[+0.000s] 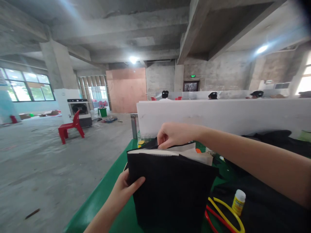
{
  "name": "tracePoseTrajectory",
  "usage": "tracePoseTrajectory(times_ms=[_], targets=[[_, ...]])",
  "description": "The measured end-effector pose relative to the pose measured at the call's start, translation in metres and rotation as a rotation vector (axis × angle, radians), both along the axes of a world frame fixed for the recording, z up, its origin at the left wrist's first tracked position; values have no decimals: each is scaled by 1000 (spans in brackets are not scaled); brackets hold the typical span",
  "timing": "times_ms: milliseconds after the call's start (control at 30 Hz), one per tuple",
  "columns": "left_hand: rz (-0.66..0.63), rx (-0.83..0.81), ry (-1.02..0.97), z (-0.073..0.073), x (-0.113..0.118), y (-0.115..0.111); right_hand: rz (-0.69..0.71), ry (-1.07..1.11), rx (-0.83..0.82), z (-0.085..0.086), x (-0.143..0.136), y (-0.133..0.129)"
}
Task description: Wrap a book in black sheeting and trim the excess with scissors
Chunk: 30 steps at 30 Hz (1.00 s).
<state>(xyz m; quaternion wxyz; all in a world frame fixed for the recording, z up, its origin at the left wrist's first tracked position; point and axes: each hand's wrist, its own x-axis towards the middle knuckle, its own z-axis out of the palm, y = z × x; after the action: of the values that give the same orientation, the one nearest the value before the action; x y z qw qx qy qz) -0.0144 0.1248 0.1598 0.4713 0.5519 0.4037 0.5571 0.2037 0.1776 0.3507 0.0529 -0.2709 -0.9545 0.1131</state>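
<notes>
My left hand holds the upright black pouch at its left side; my right is nearer the open top.
My left hand (pixel 123 187) has the black pouch (pixel 170 194) clasped, thumb on its front face, near the left edge of the green tabletop (pixel 97 197); the pouch lies to its right. My right hand (pixel 172 134) is above the mouth, fingers curled at the rear rim, though I cannot tell if they pinch it. The mouth runs left to right, sloping down rightward; the body drops below it, lower end out of view. The cloth looks matt and soft, the off-white lining (pixel 155 152) stiffer. Rightward are a white-capped bottle (pixel 238 203) and smooth, curved yellow (pixel 230 208) and red strips (pixel 218 216).
</notes>
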Motion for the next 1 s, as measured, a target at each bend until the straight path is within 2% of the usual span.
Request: tracePoseTrajectory(times_ms=[167, 500, 733, 1000], targets=[[16, 9, -10, 1, 2, 0, 14, -14, 74, 2, -2, -5], [77, 28, 20, 3, 4, 1, 48, 64, 57, -6, 1, -3], [164, 15, -53, 29, 15, -2, 29, 57, -63, -1, -4, 2], [159, 29, -49, 50, 18, 3, 47, -18, -99, 2, -22, 13]])
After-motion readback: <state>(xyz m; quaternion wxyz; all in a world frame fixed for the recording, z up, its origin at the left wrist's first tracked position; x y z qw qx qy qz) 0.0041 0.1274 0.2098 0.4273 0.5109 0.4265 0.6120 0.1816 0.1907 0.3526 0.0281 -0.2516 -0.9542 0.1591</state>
